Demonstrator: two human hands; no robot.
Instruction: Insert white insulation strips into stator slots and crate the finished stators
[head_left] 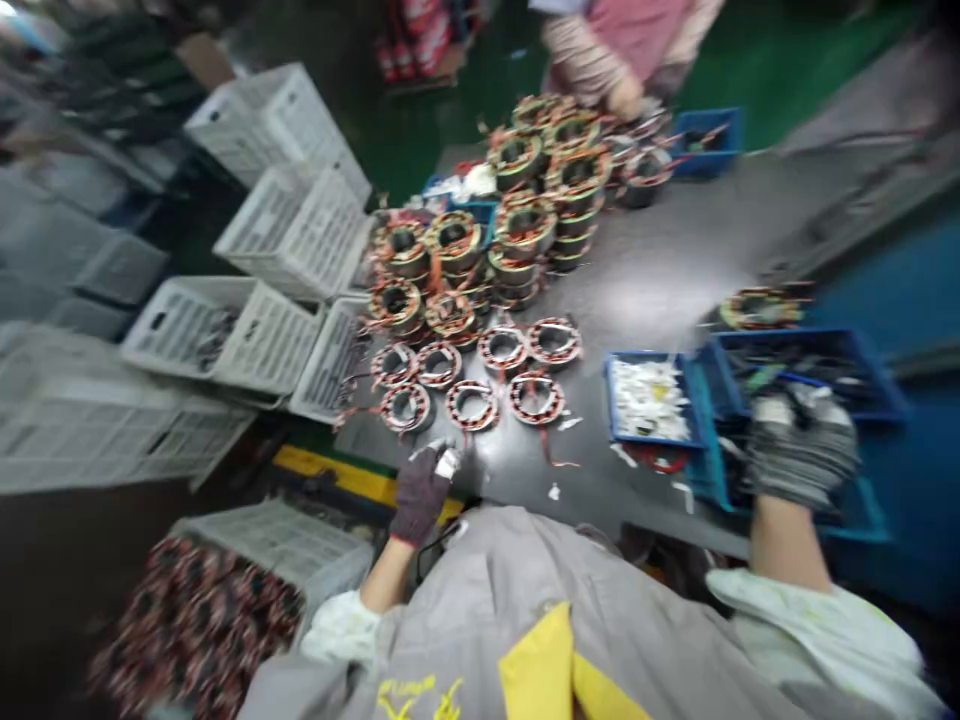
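Observation:
My left hand [424,485], in a dark glove with pale fingertips, rests at the table's near edge, just below the front row of copper-wound rings [472,405]. Whether it holds anything is too blurred to tell. On the right, my right hand [804,447], in a grey striped glove, reaches into a blue bin [874,505] of dark parts. Its fingertips are among the parts, so its grip is hidden. Beside that bin, a small blue tray [611,400] holds white pieces. Stacks of wound stators [525,225] stand behind the rings.
A person's hand [625,98] is at the far stacks, near a small blue bin [731,145]. White crates [277,350] line the left side. A crate [277,535] with many reddish wound parts sits at the lower left. One stator [761,308] lies behind the right bins.

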